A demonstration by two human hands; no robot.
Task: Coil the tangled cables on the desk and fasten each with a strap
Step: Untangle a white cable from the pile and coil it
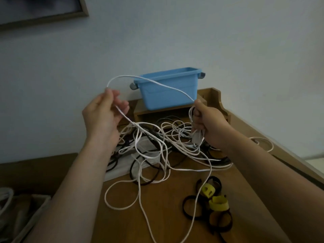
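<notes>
White cable (pixel 157 83) arcs between both hands, raised over the surface (pixel 166 216). Left hand (pixel 101 114), 10 o'clock: thumb and forefinger pinch it, other fingers (pixel 123 105) loose. Right hand (pixel 210 127), 2 o'clock: fist curled round a few coiled loops. The rest trails into the tangle (pixel 168 142) at centre. Black and yellow straps (pixel 218 202) at 5 o'clock.

Pale wall (pixel 175 32), framed picture (pixel 43 9)
</notes>
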